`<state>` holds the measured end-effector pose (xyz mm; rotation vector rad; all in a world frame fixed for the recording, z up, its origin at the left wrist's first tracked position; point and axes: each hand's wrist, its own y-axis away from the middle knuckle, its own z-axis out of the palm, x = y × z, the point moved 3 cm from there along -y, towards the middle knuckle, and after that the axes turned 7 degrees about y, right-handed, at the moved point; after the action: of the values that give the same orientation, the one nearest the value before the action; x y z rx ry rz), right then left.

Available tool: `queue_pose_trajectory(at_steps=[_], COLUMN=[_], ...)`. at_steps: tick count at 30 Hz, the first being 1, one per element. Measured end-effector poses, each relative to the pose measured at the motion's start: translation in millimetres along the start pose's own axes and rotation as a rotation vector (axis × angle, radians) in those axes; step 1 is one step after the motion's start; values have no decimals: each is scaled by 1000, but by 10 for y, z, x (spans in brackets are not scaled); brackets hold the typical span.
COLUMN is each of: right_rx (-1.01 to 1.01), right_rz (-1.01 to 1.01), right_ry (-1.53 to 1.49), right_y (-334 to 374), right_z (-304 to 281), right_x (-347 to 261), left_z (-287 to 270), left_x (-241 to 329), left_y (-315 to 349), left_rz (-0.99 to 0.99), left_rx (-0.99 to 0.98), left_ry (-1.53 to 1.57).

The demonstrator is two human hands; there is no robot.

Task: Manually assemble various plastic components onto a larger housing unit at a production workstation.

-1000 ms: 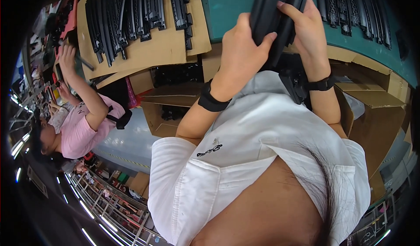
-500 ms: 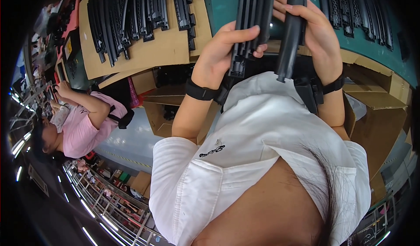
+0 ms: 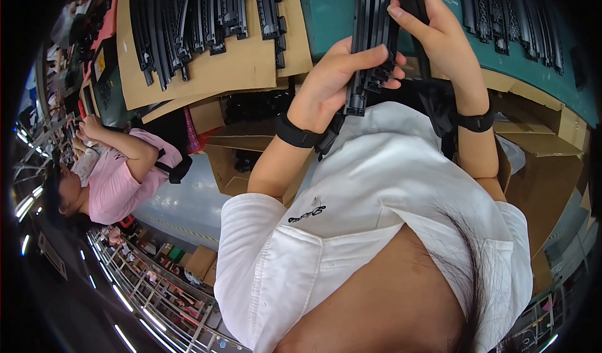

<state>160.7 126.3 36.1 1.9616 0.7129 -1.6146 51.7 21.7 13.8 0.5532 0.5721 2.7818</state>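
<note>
My left hand (image 3: 335, 74) is closed round several long black plastic strips (image 3: 367, 30) with ribbed, channelled faces. Their lower ends stick out below the thumb, above the white apron (image 3: 382, 152). In my right hand (image 3: 446, 36), a single long black strip (image 3: 414, 1) is gripped between thumb and fingers, tilted with its lower end toward the right wrist. The two holds are close together, and the strips' upper ends run out of the picture. Black bands circle both my wrists.
Rows of black strips (image 3: 188, 23) lie on cardboard (image 3: 251, 70) at left. More strips (image 3: 511, 17) rest on the green tabletop (image 3: 567, 92) at right. Open cardboard boxes (image 3: 539, 177) stand below the table edge. A co-worker in pink (image 3: 119, 183) works at far left.
My left hand and its strips have shifted slightly right. The single strip in my right hand has turned from a broad smooth side to a narrower one and changed its tilt.
</note>
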Motion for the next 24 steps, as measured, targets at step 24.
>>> queue_pose_trajectory(at_steps=[24], right_rx=[-140], right_rz=[-533], right_ry=[788], right_y=[-155], right_z=[-215], right_x=[-177], left_z=[44], left_x=[-46], left_y=[386], left_rz=[588], left_rx=[-209], left_ry=[-449])
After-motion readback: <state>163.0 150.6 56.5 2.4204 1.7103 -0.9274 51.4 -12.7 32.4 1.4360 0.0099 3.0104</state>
